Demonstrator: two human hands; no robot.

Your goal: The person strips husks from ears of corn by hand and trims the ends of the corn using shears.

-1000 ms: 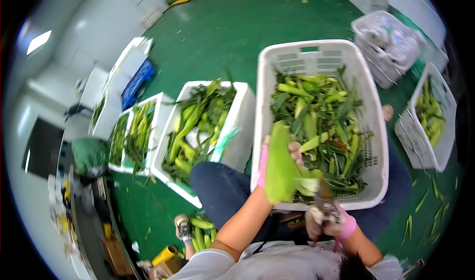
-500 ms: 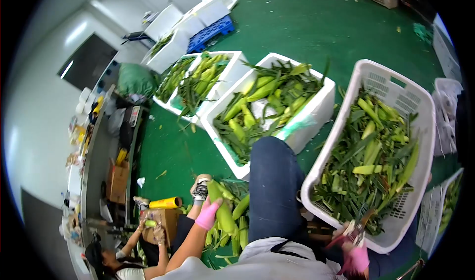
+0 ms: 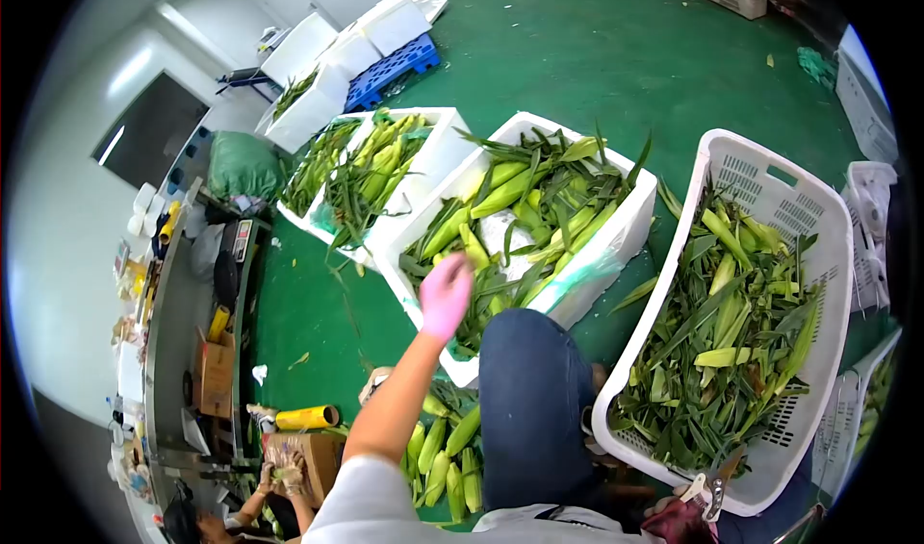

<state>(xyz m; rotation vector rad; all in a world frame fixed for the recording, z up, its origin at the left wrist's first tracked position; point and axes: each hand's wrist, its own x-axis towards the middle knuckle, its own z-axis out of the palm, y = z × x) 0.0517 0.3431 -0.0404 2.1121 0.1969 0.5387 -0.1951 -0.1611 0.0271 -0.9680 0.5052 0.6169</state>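
Observation:
My left hand [image 3: 447, 296], in a pink glove, reaches over the near left edge of a white foam box [image 3: 630, 246] full of corn in green husks. Its fingers point down beside an ear of corn [image 3: 473, 246]; their tips are hidden, so a grip cannot be made out. Low on the right, my right hand [image 3: 679, 523] is closed around pruning shears [image 3: 710, 492] at the near rim of a white plastic basket [image 3: 626, 390]. Cut husks and leaves [image 3: 703, 342] fill much of that basket. Trimmed ears [image 3: 443, 467] lie in a pile left of my knee.
More foam boxes of corn [image 3: 371, 174] stand ahead on the left, with a blue pallet [image 3: 390, 71] behind. At lower left a co-worker's gloved hands [image 3: 284, 472] are by a cardboard box [image 3: 313, 457]. A yellow roll [image 3: 308, 418] lies nearby. Shelving lines the left wall.
My left hand has let go of the ear it held above the pile and moved up and forward to the foam box. My right hand has dropped slightly with the shears.

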